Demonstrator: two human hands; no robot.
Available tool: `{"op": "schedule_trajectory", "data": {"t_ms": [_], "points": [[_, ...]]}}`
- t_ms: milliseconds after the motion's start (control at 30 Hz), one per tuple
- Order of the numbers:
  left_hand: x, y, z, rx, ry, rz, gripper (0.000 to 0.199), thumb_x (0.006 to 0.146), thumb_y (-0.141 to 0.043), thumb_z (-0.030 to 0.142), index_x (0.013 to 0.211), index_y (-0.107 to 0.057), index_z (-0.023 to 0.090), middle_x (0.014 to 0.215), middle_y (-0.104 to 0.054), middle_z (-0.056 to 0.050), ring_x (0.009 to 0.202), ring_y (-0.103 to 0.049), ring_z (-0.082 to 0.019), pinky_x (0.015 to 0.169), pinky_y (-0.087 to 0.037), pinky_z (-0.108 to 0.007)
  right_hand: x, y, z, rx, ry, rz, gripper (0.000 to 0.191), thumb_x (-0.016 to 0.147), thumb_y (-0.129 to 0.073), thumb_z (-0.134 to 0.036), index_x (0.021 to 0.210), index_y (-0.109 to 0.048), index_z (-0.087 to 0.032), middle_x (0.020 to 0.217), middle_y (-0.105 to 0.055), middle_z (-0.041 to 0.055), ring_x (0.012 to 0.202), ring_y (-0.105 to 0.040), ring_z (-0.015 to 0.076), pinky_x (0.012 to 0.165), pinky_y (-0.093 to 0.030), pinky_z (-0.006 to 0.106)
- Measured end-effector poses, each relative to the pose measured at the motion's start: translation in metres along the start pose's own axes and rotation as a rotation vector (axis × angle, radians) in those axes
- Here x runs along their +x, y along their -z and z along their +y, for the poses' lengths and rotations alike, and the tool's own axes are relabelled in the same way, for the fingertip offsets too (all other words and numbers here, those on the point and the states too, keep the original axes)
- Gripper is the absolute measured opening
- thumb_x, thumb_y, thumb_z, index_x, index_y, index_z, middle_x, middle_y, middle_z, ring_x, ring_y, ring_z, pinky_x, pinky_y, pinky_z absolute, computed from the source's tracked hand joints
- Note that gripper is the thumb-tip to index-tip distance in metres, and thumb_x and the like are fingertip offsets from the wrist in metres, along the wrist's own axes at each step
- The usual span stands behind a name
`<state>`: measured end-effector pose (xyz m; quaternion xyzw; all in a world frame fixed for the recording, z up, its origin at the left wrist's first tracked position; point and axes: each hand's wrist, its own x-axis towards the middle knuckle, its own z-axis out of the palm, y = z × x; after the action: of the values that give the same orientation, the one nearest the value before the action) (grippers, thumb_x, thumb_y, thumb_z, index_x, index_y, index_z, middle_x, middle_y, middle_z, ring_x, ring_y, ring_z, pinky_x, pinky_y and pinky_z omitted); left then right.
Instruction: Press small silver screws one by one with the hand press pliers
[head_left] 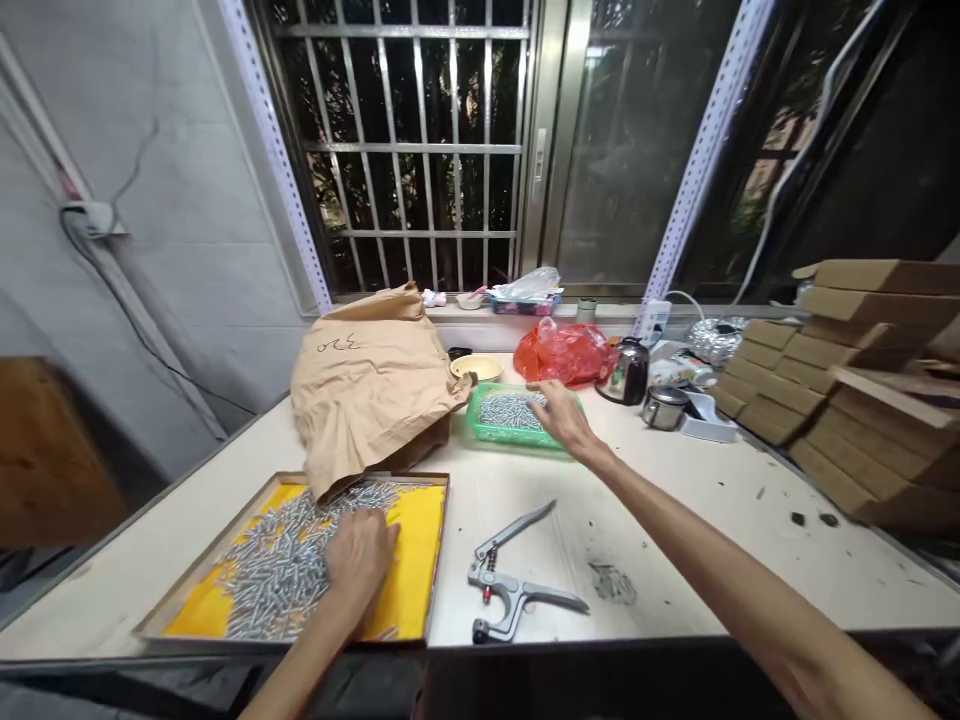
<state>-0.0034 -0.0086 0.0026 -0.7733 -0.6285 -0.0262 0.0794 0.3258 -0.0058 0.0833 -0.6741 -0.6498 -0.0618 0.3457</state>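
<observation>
The pins [277, 565] look shiny metal, the sack [375, 365] matt paper.

A pale wall [202, 270] on the left carries a white socket box [99, 219] with a dark cable [150, 348] trailing down from it, and a brown wooden panel [56, 455] shows below. Behind the brightly lit, cream-coloured worktop [660, 530], light metal bars [412, 148] cross the left part of a wide window [645, 160], with shadowy foliage beyond, between two white perforated uprights [686, 150].
</observation>
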Motion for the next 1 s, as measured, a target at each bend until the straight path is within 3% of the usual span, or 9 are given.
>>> {"op": "schedule_trajectory", "data": {"t_ms": [100, 200, 367, 467, 567, 667, 767, 833, 1000], "points": [[0.003, 0.002, 0.0, -0.004, -0.001, -0.067, 0.034, 0.089, -0.03, 0.019, 0.089, -0.064, 0.015, 0.097, -0.063, -0.014, 0.101, -0.054, -0.03, 0.066, -0.043, -0.033, -0.051, -0.01, 0.0, 0.03, 0.043, -0.158, 0.026, 0.09, -0.045, -0.026, 0.111, -0.058, -0.018, 0.111, -0.061, 0.0087, 0.096, -0.057, 0.0177, 0.084, -0.043, 0.031], [-0.001, 0.005, -0.002, 0.001, -0.019, -0.095, 0.036, 0.089, -0.029, 0.015, 0.087, -0.064, 0.017, 0.096, -0.063, -0.012, 0.102, -0.054, -0.029, 0.068, -0.042, -0.032, -0.11, -0.007, -0.014, 0.09, 0.15, -0.447, 0.024, 0.091, -0.046, -0.033, 0.103, -0.062, -0.019, 0.1, -0.063, 0.0058, 0.091, -0.059, 0.0173, 0.079, -0.043, 0.028], [-0.008, 0.012, -0.005, 0.023, -0.086, -0.012, 0.038, 0.086, -0.028, 0.009, 0.086, -0.066, 0.016, 0.096, -0.063, -0.012, 0.102, -0.054, -0.027, 0.074, -0.043, -0.032, -0.167, 0.004, -0.04, -0.072, 0.183, -0.696, 0.02, 0.087, -0.052, -0.035, 0.092, -0.063, -0.019, 0.095, -0.061, 0.0047, 0.081, -0.059, 0.017, 0.069, -0.04, 0.026], [-0.012, 0.027, 0.002, -0.137, -0.093, 0.043, 0.033, 0.086, -0.034, 0.016, 0.085, -0.067, 0.015, 0.091, -0.065, -0.013, 0.095, -0.057, -0.027, 0.077, -0.044, -0.034, -0.173, 0.002, -0.05, -0.172, 0.175, -0.719, 0.016, 0.087, -0.049, -0.026, 0.09, -0.063, -0.017, 0.096, -0.061, 0.0062, 0.083, -0.06, 0.0179, 0.069, -0.039, 0.027], [-0.023, 0.049, 0.021, -0.533, -0.055, -0.005, 0.025, 0.082, -0.047, 0.027, 0.086, -0.069, 0.016, 0.087, -0.068, -0.008, 0.083, -0.062, -0.022, 0.073, -0.046, -0.03, -0.171, -0.002, -0.052, -0.23, 0.201, -0.734, 0.021, 0.091, -0.043, -0.024, 0.092, -0.063, -0.016, 0.095, -0.061, 0.0079, 0.084, -0.06, 0.0193, 0.067, -0.039, 0.028], [-0.041, 0.063, 0.05, -1.028, 0.028, -0.227, 0.027, 0.073, -0.059, 0.037, 0.085, -0.069, 0.015, 0.074, -0.067, -0.004, 0.06, -0.059, -0.015, 0.054, -0.045, -0.025, -0.171, -0.003, -0.045, -0.265, 0.238, -0.72, 0.025, 0.094, -0.037, -0.023, 0.096, -0.061, -0.017, 0.097, -0.061, 0.009, 0.086, -0.059, 0.0197, 0.069, -0.039, 0.029], [-0.061, 0.064, 0.08, -1.387, 0.125, -0.49, 0.031, 0.064, -0.07, 0.036, 0.082, -0.067, 0.012, 0.073, -0.066, -0.004, 0.054, -0.054, -0.009, 0.046, -0.041, -0.02, -0.171, 0.001, -0.034, -0.302, 0.263, -0.724, 0.024, 0.095, -0.036, -0.023, 0.098, -0.059, -0.018, 0.098, -0.06, 0.0089, 0.089, -0.058, 0.0192, 0.071, -0.038, 0.029], [-0.071, 0.058, 0.097, -1.469, 0.189, -0.574, 0.031, 0.06, -0.075, 0.034, 0.077, -0.065, 0.011, 0.069, -0.064, -0.003, 0.05, -0.051, -0.007, 0.043, -0.039, -0.018, -0.172, 0.005, -0.028, -0.341, 0.268, -0.715, 0.023, 0.095, -0.036, -0.022, 0.098, -0.058, -0.018, 0.098, -0.06, 0.009, 0.089, -0.057, 0.0191, 0.071, -0.038, 0.029], [-0.073, 0.034, 0.117, -1.408, 0.275, -0.609, 0.032, 0.06, -0.078, 0.036, 0.068, -0.061, 0.011, 0.047, -0.051, 0.005, 0.037, -0.041, -0.004, 0.038, -0.031, -0.017, -0.175, 0.008, -0.019, -0.386, 0.289, -0.692, 0.022, 0.094, -0.036, -0.022, 0.097, -0.058, -0.018, 0.098, -0.06, 0.0085, 0.088, -0.058, 0.0197, 0.071, -0.037, 0.03]]}}
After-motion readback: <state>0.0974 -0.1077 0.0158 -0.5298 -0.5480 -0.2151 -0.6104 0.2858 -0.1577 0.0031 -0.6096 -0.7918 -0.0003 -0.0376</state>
